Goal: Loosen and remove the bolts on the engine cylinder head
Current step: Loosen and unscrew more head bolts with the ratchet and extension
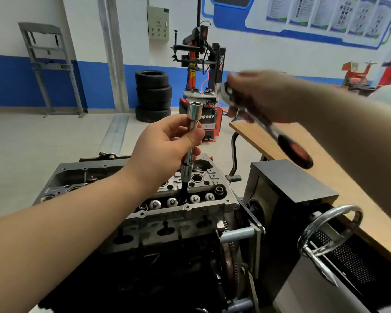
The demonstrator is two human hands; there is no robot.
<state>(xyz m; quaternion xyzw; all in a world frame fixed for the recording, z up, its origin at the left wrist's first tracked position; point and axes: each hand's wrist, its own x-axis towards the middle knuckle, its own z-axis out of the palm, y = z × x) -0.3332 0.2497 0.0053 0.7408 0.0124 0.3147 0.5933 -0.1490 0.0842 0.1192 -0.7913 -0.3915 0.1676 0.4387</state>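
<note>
Workshop floor behind cylinder head [145,213]: left hand [167,150] grips extension bar [191,141] seated in bolt well; right hand [262,96] grips ratchet [280,141], unattached; loosening likely pending.

We see a stack of black tyres [153,96] on the pale floor by the blue-and-white wall. Just right of it stands a red and black tyre changer [201,71]. A grey metal frame [50,66] leans at the far left wall. On the right lies a wooden desk [253,134], with a black box [289,179] and a chrome handwheel [330,231] nearer us. Posters [325,14] hang high up.
</note>
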